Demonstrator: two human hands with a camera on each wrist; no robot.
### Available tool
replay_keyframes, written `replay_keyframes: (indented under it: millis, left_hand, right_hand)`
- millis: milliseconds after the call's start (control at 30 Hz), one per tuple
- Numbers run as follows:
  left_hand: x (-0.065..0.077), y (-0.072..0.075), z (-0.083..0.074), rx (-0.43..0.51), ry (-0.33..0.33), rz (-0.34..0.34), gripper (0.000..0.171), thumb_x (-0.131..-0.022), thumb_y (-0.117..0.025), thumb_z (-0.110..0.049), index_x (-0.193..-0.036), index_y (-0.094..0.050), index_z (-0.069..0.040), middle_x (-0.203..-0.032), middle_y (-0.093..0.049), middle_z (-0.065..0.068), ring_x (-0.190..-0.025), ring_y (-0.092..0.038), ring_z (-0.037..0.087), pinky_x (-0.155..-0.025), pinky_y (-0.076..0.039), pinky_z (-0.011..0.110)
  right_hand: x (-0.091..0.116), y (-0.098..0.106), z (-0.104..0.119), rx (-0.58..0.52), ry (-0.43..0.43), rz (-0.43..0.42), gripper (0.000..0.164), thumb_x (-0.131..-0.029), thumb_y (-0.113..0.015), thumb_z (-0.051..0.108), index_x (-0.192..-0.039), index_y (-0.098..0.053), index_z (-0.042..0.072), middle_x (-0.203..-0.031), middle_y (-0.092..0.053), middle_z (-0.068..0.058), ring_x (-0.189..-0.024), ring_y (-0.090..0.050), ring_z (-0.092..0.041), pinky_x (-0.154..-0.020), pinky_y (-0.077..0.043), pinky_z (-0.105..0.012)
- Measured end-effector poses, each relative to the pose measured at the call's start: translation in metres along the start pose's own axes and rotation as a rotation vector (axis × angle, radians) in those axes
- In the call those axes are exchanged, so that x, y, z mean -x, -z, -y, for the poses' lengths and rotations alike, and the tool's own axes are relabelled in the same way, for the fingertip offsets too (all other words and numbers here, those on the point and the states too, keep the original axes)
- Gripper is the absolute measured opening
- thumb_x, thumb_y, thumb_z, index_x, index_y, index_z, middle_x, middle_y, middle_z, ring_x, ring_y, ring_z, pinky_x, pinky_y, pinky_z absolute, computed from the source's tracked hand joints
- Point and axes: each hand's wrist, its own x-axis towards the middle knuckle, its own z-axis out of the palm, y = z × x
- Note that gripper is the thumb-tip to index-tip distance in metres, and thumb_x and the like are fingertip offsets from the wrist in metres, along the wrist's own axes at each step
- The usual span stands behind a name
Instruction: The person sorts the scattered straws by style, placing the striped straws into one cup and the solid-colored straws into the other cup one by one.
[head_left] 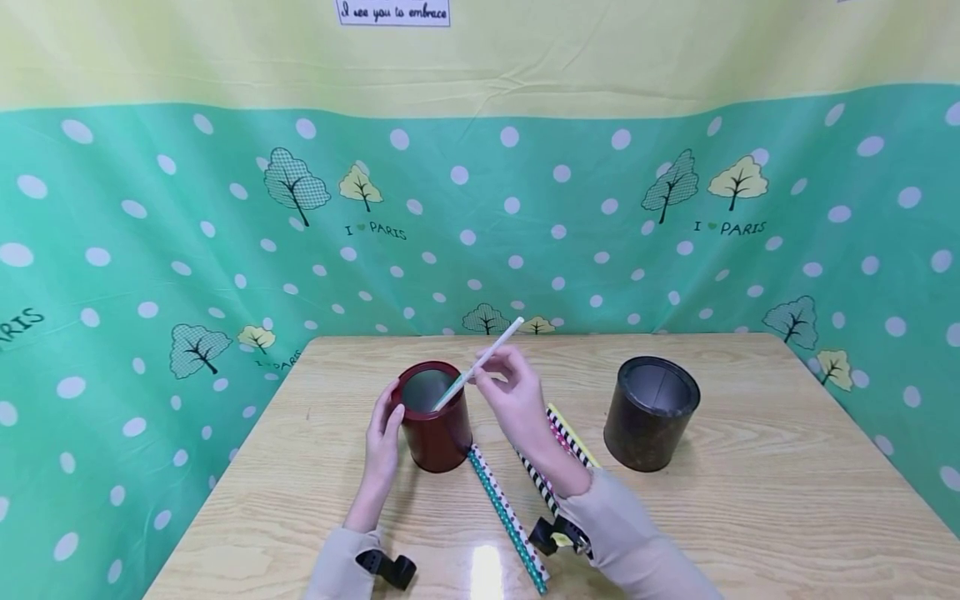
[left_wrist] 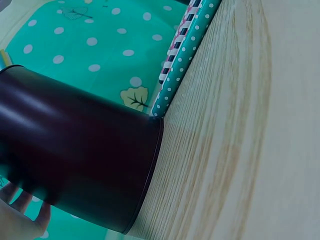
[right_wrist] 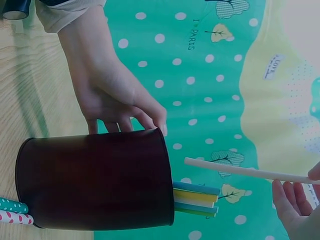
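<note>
A dark red cylindrical can (head_left: pixel 437 433) stands upright on the table, left of centre. My left hand (head_left: pixel 384 433) grips its left side, thumb at the rim and fingers around the wall. Over the can's mouth, my right hand (head_left: pixel 513 396) pinches a plain white straw (head_left: pixel 498 340), tilted, with its lower end toward the opening. In the right wrist view, several blue, yellow and green straws (right_wrist: pixel 196 197) stick out past the rim. The left wrist view shows the can's dark wall (left_wrist: pixel 75 145) close up, with fingertips (left_wrist: pixel 42 217) touching it.
Teal and white polka-dot straws (head_left: pixel 506 512) lie on the table (head_left: pixel 247 508) just right of the red can. Black-and-white striped, pink and yellow straws (head_left: pixel 573 437) lie partly hidden under my right forearm. A black can (head_left: pixel 651 417) stands open at the right.
</note>
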Motion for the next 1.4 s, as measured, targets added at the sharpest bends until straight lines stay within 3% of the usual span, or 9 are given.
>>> replay_keyframes:
  millis: [400, 667, 833, 1133, 1233, 1400]
  left_hand:
    - [0.0, 0.0, 0.001, 0.004, -0.009, 0.001, 0.038, -0.092, -0.038, 0.001, -0.129, -0.036, 0.008, -0.133, -0.036, 0.023, -0.112, -0.037, -0.004, -0.093, -0.028, 0.008]
    - [-0.004, 0.003, 0.012, 0.02, -0.003, 0.001, 0.038, -0.092, -0.039, 0.0, -0.129, -0.036, 0.006, -0.133, -0.036, 0.022, -0.113, -0.038, -0.004, -0.093, -0.029, 0.009]
    - [-0.001, 0.0, 0.003, 0.002, -0.009, -0.004, 0.038, -0.092, -0.038, 0.001, -0.128, -0.036, 0.009, -0.132, -0.035, 0.026, -0.111, -0.038, -0.005, -0.092, -0.029, 0.008]
    - [-0.006, 0.006, 0.02, 0.022, 0.023, -0.013, 0.039, -0.092, -0.042, -0.005, -0.13, -0.039, 0.002, -0.134, -0.039, 0.018, -0.111, -0.041, -0.004, -0.093, -0.03, 0.009]
    - [-0.006, 0.006, 0.018, -0.004, 0.024, -0.03, 0.039, -0.092, -0.043, -0.009, -0.129, -0.041, 0.001, -0.133, -0.041, 0.017, -0.113, -0.041, -0.002, -0.092, -0.03, 0.009]
    - [-0.009, 0.005, 0.006, -0.005, -0.027, -0.069, 0.038, -0.09, -0.046, -0.004, -0.126, -0.042, 0.007, -0.129, -0.042, 0.022, -0.116, -0.042, 0.009, -0.091, -0.034, 0.012]
  right_hand:
    - [-0.001, -0.005, -0.007, 0.064, 0.033, 0.023, 0.014, -0.079, -0.056, -0.007, -0.093, -0.055, -0.008, -0.096, -0.057, -0.018, -0.084, -0.058, -0.019, -0.075, -0.05, -0.027]
    - [0.003, -0.01, 0.015, 0.122, -0.004, 0.036, 0.015, -0.079, -0.055, -0.01, -0.094, -0.056, -0.011, -0.097, -0.057, -0.024, -0.087, -0.057, -0.031, -0.078, -0.049, -0.031]
    - [0.005, -0.006, 0.016, 0.138, -0.022, 0.054, 0.02, -0.08, -0.056, -0.008, -0.1, -0.057, -0.01, -0.096, -0.056, -0.025, -0.09, -0.056, -0.031, -0.08, -0.048, -0.031]
    - [0.013, 0.021, 0.004, 0.172, -0.101, 0.076, 0.018, -0.08, -0.059, -0.004, -0.098, -0.058, -0.007, -0.098, -0.059, -0.018, -0.091, -0.057, -0.028, -0.081, -0.048, -0.03]
    - [0.016, 0.037, -0.008, 0.232, -0.122, 0.093, 0.018, -0.081, -0.06, 0.001, -0.098, -0.059, -0.003, -0.097, -0.06, -0.015, -0.091, -0.058, -0.023, -0.081, -0.047, -0.027]
    - [0.02, 0.063, -0.018, 0.368, -0.123, 0.11, 0.02, -0.082, -0.061, 0.006, -0.101, -0.06, 0.001, -0.097, -0.062, -0.011, -0.091, -0.058, -0.019, -0.084, -0.046, -0.028]
